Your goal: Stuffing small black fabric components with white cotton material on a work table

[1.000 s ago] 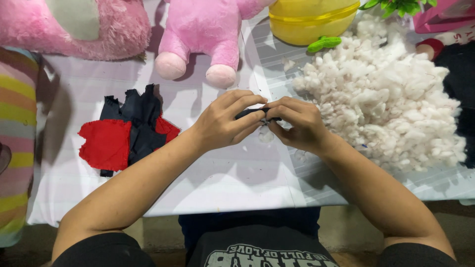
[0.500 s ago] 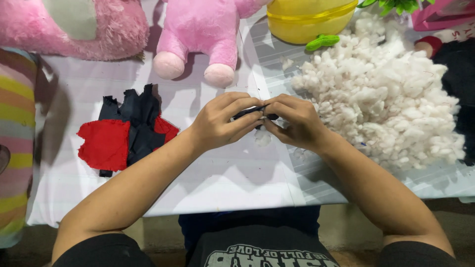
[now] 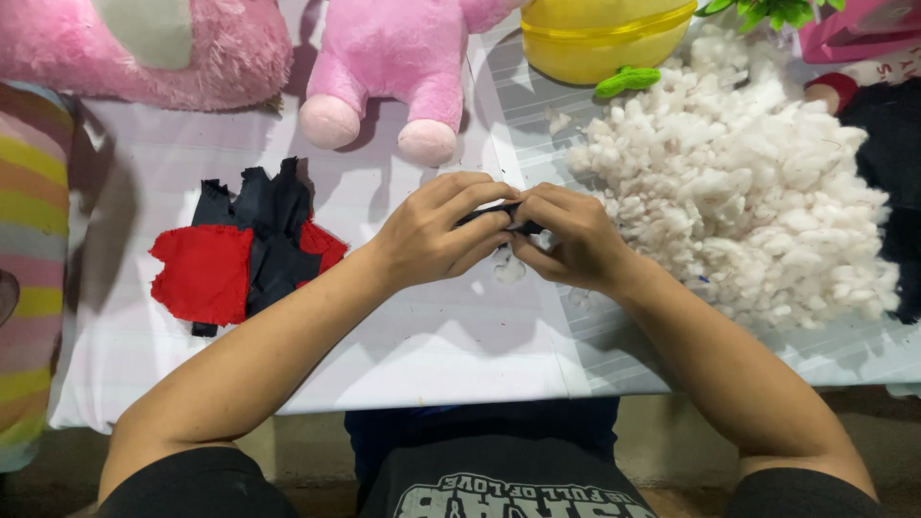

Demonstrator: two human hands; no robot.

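Note:
My left hand (image 3: 436, 235) and my right hand (image 3: 566, 238) meet over the middle of the white table (image 3: 432, 345). Both pinch a small dark piece of fabric (image 3: 501, 218), mostly hidden between the fingers. A bit of white stuffing (image 3: 508, 270) lies just under the hands. A big heap of white stuffing (image 3: 739, 182) sits right of my right hand. Left of my left forearm lies a pile of red and dark fabric scraps (image 3: 245, 249).
A pink plush toy (image 3: 398, 67) sits at the back centre and a larger pink plush (image 3: 144, 48) at the back left. A yellow container (image 3: 604, 34) stands behind the stuffing. A striped cushion (image 3: 29, 249) is at the left edge, dark cloth (image 3: 892, 163) at the right.
Both hands stay together on the small dark piece, with only slight finger shifts. Nothing else on the table has moved.

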